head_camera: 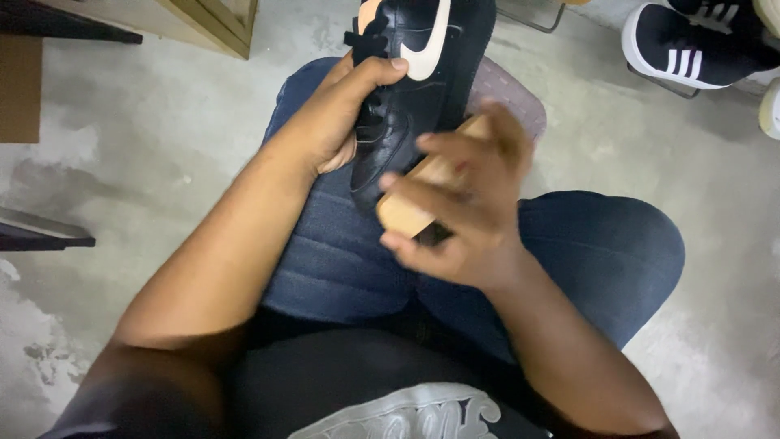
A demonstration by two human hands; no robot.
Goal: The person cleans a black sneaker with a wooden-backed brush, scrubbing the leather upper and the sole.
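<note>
Sneaker [406,89] is sitting up around 12 o'clock in the shot, resting over the person's lap on the blue jeans [341,260], toe pointing down toward the body. Starting on the left side: the left hand [337,122] comes in from about 7 o'clock, forearm running diagonally up, wrist bent, fingers wrapped tight round the side of the shoe with the thumb over the top near the laces, so it's clamped on it. Shoe itself is black, looks like smooth leather, with a pale peach curved stripe on the side and a dark sole edge. Moving right, the right hand [459,207] reaches in from about 5 o'clock, fingers curled and a bit blurry, closed round a wooden brush [418,199], light tan block, dark bristles just peeking out underneath, pressed against the toe end of the shoe. Further right, at roughly 2 o'clock, another dark sneaker with white stripes [691,49] sits on the grey concrete floor [162,146].
</note>
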